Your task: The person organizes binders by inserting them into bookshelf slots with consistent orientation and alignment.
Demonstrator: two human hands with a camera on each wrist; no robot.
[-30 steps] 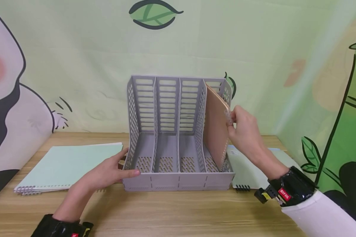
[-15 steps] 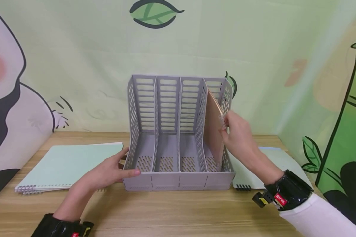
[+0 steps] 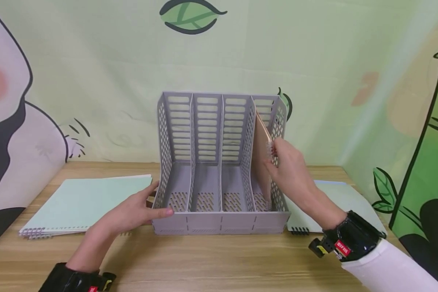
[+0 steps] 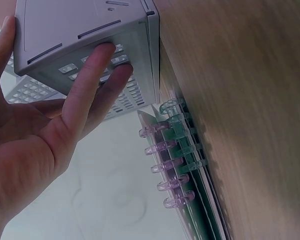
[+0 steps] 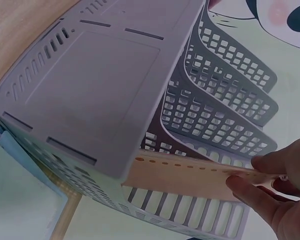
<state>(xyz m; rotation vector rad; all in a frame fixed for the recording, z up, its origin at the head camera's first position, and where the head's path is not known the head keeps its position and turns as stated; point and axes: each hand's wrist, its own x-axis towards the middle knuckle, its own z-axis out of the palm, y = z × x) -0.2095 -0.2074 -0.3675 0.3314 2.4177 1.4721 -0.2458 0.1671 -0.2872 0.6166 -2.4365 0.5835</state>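
Note:
A brown-covered spiral notebook [image 3: 260, 158] stands on edge in the rightmost compartment of a grey plastic file organizer [image 3: 220, 223], its coil side toward me. My right hand [image 3: 290, 166] pinches the notebook's coil edge between thumb and fingers. In the right wrist view, the punched edge of the notebook [image 5: 190, 180] runs from the fingertips into the compartment. My left hand [image 3: 129, 213] holds the organizer's front left corner, thumb over the front rim. From the left wrist view, its fingers [image 4: 87, 82] lie against the perforated side wall.
Pale green spiral notebooks [image 3: 85, 202] lie stacked on the wooden table [image 3: 204, 259] left of the organizer. Another pale notebook with black coils [image 3: 346, 202] lies to its right, partly behind my forearm. A printed cloth backdrop [image 3: 124, 101] hangs behind.
My right hand has moved left and slightly down, and the brown notebook sits lower and more upright in the rightmost compartment. The left hand and organizer have stayed in place.

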